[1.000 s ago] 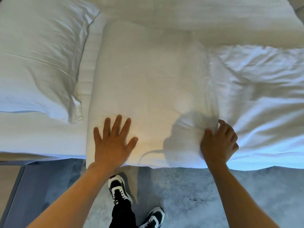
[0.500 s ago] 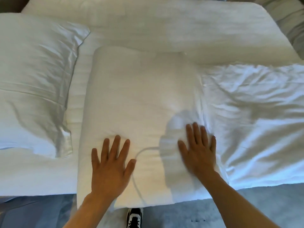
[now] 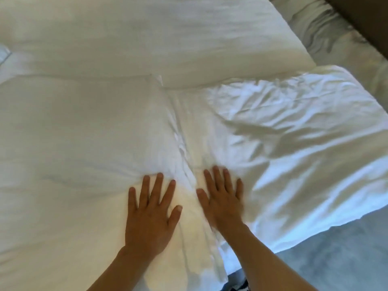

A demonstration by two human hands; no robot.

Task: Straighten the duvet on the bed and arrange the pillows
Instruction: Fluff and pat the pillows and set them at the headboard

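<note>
On a white bed (image 3: 210, 38), flat left hand (image 3: 152, 215) and right hand (image 3: 222, 198), fingers spread, press the pillow (image 3: 84, 133) to smooth it beside the wrinkled duvet (image 3: 294, 133).

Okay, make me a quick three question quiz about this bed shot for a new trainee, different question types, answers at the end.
1. True or false: the left hand grips a bunched fold of the pillow.
2. Multiple choice: the wrinkled duvet lies on which side of the hands? A) the person's left B) the person's right C) under the pillow
3. Fill in: the right hand lies ____ with its fingers spread.

Key: 1 false, it lies flat on it with straight fingers. 2 B. 3 flat.
</note>
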